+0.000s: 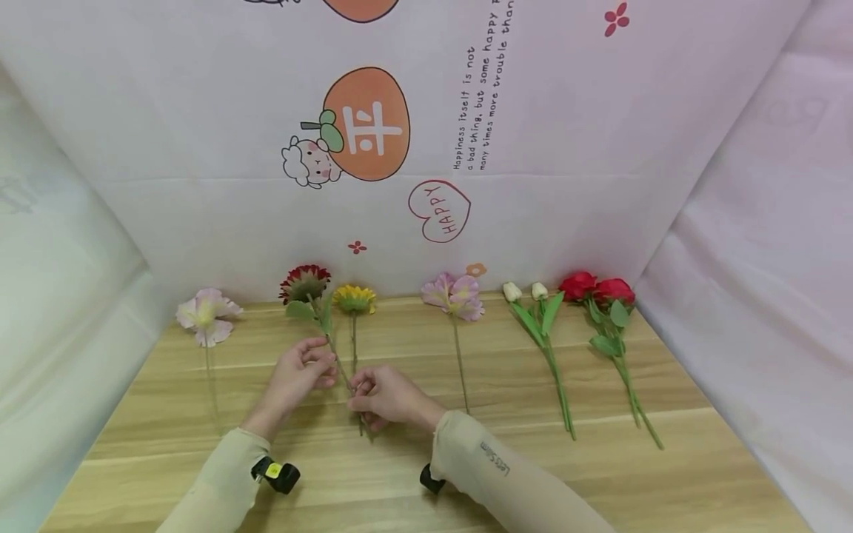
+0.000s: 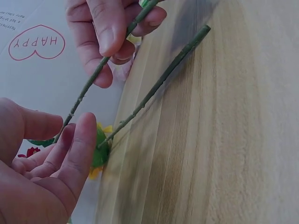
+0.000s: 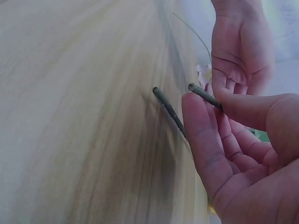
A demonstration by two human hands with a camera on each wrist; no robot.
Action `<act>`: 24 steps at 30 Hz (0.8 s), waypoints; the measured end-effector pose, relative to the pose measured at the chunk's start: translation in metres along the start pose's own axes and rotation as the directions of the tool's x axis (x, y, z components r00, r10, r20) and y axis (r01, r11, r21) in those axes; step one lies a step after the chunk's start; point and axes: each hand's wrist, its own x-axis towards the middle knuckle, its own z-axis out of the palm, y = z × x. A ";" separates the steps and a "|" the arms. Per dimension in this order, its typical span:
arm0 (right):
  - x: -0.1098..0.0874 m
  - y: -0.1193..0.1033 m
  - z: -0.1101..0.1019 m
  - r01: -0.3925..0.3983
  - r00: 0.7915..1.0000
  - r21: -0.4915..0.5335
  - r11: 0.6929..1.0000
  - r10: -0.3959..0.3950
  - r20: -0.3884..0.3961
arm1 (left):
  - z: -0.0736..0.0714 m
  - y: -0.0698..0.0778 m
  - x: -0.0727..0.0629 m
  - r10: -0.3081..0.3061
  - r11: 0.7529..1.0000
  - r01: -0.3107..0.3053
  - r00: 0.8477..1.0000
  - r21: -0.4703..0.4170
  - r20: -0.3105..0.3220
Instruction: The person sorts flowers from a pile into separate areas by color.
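Observation:
The left hand (image 1: 303, 377) has its thumb and fingertips at the upper stem of a dark red daisy-like flower (image 1: 304, 283), just below its green leaves. Lower down, the right hand (image 1: 386, 396) pinches the same stem near its bottom, and the cut end (image 3: 204, 94) pokes out past the thumb in the right wrist view. This flower slants, its head toward the back wall. Beside it a yellow flower (image 1: 355, 299) lies on the wooden table (image 1: 413, 474); its stem (image 2: 159, 83) runs apart from the held one in the left wrist view.
At far left lies a pale lilac flower (image 1: 208, 314). To the right are a pink-purple flower (image 1: 455, 296), white tulips (image 1: 538, 292) and red roses (image 1: 613, 291), all in a row near the printed white back cloth (image 1: 553, 148). White cloth also hangs at both sides.

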 end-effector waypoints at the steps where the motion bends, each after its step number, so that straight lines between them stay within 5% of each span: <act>1: 0.000 0.000 0.000 -0.006 1.000 0.003 1.000 0.006 -0.002 | 0.000 0.000 0.000 0.000 1.000 0.000 1.000 0.009 0.000; 24: 0.006 0.010 -0.002 -0.063 0.998 0.056 0.996 0.061 0.027 | -0.001 -0.012 -0.005 -0.013 0.996 0.002 0.991 0.085 0.136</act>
